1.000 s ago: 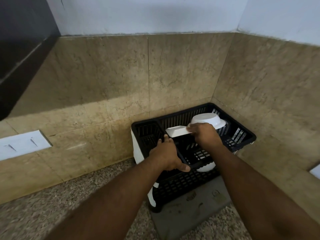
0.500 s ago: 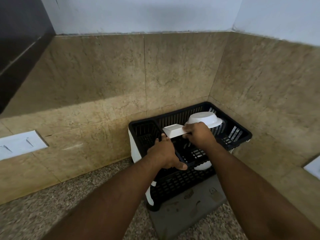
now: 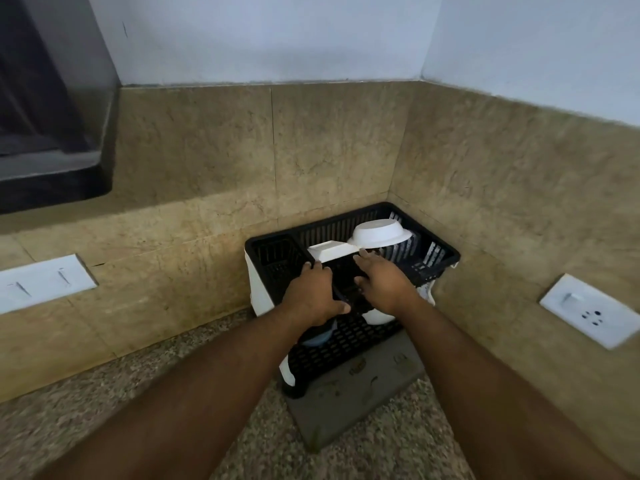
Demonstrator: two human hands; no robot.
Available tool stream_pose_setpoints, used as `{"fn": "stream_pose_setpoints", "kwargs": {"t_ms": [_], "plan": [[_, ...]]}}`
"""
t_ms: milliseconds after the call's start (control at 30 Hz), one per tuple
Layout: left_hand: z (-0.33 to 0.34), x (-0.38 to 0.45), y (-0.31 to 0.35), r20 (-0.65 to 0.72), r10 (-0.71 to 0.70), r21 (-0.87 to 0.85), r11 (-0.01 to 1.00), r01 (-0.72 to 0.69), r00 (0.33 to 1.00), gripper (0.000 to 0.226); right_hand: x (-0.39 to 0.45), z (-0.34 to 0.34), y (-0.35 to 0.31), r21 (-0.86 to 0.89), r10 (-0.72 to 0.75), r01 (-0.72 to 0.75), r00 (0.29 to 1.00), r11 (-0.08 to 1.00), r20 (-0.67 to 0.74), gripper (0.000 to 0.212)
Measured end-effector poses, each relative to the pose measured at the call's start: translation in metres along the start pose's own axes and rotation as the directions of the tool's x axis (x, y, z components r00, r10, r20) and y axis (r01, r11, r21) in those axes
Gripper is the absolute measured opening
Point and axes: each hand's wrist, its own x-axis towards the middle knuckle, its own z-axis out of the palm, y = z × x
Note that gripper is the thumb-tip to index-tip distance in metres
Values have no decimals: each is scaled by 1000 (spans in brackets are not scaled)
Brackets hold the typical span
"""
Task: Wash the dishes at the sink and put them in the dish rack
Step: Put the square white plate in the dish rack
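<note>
A black two-tier dish rack (image 3: pixel 349 223) stands in the counter corner. An upturned white round bowl (image 3: pixel 379 233) rests in its upper tier. Left of the bowl, a white square dish (image 3: pixel 329 252) lies tilted on the rack. My right hand (image 3: pixel 381 284) hovers just in front of that dish with fingers spread and holds nothing. My left hand (image 3: pixel 313 294) grips the front rim of the upper tier, thumb out. Below my hands, a bluish dish (image 3: pixel 317 337) and a white dish (image 3: pixel 379 317) sit in the lower tier, mostly hidden.
A grey drain tray (image 3: pixel 363 403) sticks out from under the rack onto the speckled granite counter (image 3: pixel 138 410). Tan tiled walls close in behind and to the right. A socket plate (image 3: pixel 588 310) is on the right wall, a switch plate (image 3: pixel 41 282) on the left, and a dark ledge (image 3: pixel 52 168) sits upper left.
My right hand has let go of the white square dish and drawn back a little, fingers now spread. The dish stays on the rack. My left hand remains on the rim.
</note>
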Motion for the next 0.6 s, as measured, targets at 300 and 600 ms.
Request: {"fn": "stream_pose_setpoints", "kwargs": {"t_ms": [300, 600], "plan": [[23, -98, 94, -127, 234, -226, 939, -258, 964, 49, -183, -59, 2, 125, 197, -176, 964, 976, -181, 64], [49, -279, 282, -112, 660, -312, 687, -656, 743, 55, -501, -153, 5, 92, 475, -487, 764, 868, -436, 59]]}}
